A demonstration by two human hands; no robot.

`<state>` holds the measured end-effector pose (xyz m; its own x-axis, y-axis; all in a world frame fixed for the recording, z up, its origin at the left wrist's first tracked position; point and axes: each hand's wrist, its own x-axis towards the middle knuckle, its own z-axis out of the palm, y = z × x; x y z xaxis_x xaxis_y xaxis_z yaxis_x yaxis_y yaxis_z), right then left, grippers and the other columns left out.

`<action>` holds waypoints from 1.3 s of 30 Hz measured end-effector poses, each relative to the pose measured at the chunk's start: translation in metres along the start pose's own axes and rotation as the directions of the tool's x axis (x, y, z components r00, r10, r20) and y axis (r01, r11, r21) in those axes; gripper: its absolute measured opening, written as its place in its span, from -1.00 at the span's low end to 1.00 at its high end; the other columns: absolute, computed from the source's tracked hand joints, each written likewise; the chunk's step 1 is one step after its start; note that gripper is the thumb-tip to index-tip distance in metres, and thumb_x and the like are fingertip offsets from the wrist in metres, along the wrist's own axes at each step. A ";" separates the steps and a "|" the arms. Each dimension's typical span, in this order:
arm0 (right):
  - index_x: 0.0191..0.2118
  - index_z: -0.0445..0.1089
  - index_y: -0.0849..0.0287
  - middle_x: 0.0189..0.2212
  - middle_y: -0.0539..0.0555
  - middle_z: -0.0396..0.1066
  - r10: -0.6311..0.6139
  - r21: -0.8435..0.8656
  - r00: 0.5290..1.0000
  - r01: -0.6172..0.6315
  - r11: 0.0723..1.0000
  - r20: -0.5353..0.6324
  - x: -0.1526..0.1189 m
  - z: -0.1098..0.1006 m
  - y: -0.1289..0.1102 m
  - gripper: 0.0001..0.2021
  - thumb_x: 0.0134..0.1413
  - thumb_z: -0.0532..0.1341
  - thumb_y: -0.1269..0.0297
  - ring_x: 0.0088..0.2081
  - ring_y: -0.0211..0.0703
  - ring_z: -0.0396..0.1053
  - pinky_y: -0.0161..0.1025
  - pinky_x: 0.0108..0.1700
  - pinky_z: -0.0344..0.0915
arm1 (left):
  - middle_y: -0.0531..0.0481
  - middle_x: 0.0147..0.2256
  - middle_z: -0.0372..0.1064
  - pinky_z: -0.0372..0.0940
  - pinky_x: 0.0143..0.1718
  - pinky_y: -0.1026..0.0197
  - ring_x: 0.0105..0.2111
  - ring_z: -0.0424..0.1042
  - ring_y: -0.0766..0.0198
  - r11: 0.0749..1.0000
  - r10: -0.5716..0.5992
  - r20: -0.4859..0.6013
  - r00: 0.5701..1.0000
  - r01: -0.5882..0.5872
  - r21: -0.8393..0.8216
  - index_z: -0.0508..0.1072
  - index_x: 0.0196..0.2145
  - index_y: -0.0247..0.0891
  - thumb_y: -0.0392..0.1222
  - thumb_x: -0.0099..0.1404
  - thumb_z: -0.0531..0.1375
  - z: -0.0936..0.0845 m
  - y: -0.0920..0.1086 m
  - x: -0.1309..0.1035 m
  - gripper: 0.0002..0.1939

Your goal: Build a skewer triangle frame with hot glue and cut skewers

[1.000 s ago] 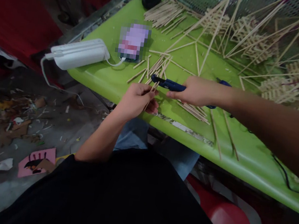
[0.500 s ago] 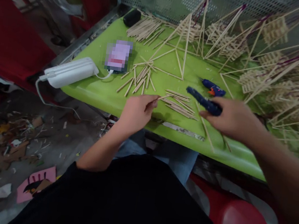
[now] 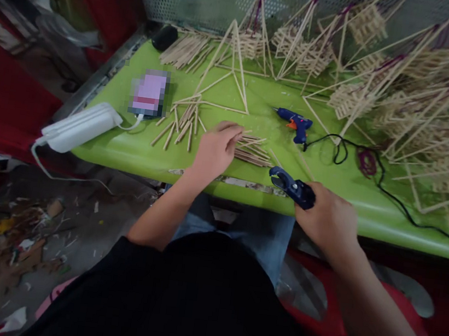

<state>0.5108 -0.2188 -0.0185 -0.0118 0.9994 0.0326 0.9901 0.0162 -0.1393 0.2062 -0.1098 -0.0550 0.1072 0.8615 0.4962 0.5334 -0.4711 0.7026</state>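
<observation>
My left hand (image 3: 219, 145) is closed in a pinch at the near side of the green tabletop (image 3: 135, 151). A thin wooden stick (image 3: 248, 132) pokes out from its fingertips, mostly hidden by them. Just right of these fingers lies a small pile of short sticks (image 3: 251, 155). At the table's front edge, my right hand (image 3: 322, 208) is wrapped round a dark blue hand tool (image 3: 291, 187) with curved jaws that stand apart, pointing left. Beyond it lies a blue glue gun (image 3: 294, 123) with an orange trigger.
Loose sticks (image 3: 189, 125) fan out left of centre, and longer ones (image 3: 186, 50) lie behind. A stick pyramid frame (image 3: 241, 71) stands midway. Several woven stick pieces (image 3: 353, 99) crowd the right. A black cord (image 3: 394, 196) trails there. A white power strip (image 3: 81, 126) sits far left.
My right hand has drawn the blue tool back toward the table's front edge, away from the glue gun. My left hand has come to the edge of the short-stick pile. The view has shifted right.
</observation>
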 end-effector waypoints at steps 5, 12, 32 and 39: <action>0.11 0.63 0.12 -0.12 0.30 0.74 0.105 0.262 0.994 -0.090 0.961 -0.043 0.000 -0.004 0.008 -0.59 0.25 0.36 0.02 -0.07 0.44 0.70 0.11 -0.08 0.46 | -0.23 0.01 0.73 0.59 0.18 0.01 0.01 0.70 0.11 0.964 -0.098 -0.081 0.992 0.074 -0.255 0.74 0.09 -0.26 -0.07 0.70 0.24 -0.018 0.007 -0.024 -0.70; -0.13 0.60 -0.01 -0.19 0.09 0.70 0.074 0.584 0.997 -0.062 0.810 0.004 -0.025 -0.030 0.007 -0.78 0.27 0.48 0.00 -0.12 0.22 0.66 0.08 0.01 0.51 | -0.25 0.07 0.75 0.71 0.11 0.00 0.00 0.77 0.10 0.912 -0.134 -0.055 0.989 0.101 -0.399 0.64 0.31 -0.23 0.11 0.75 0.18 -0.019 0.029 -0.062 -0.54; -0.14 0.69 -0.08 -0.23 0.10 0.66 -0.091 0.882 0.970 -0.165 0.441 0.227 -0.019 -0.062 -0.039 -0.74 0.14 0.59 -0.03 -0.17 0.17 0.62 0.09 -0.06 0.61 | -0.15 -0.17 0.70 0.60 -0.17 0.07 -0.21 0.69 0.10 0.880 0.438 0.182 0.880 -0.461 0.113 0.57 -0.08 -0.27 -0.40 0.65 0.08 -0.026 0.036 -0.094 -0.74; -0.12 0.59 -0.16 -0.19 0.21 0.52 0.121 0.958 0.993 -0.050 0.282 0.016 -0.007 -0.049 -0.045 -0.84 0.27 0.36 -0.02 -0.07 0.42 0.61 0.39 0.13 0.58 | -0.17 -0.06 0.73 0.66 -0.05 0.10 -0.15 0.76 0.18 0.829 -0.232 -0.041 0.972 0.176 -0.532 0.45 -0.03 -0.19 0.18 0.71 0.19 -0.048 -0.011 -0.065 -0.64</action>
<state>0.4729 -0.2284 0.0357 0.1061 0.9944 -0.0003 0.1459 -0.0159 -0.9892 0.1528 -0.1695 -0.0708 -0.0540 0.9389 0.3400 0.0147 -0.3397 0.9404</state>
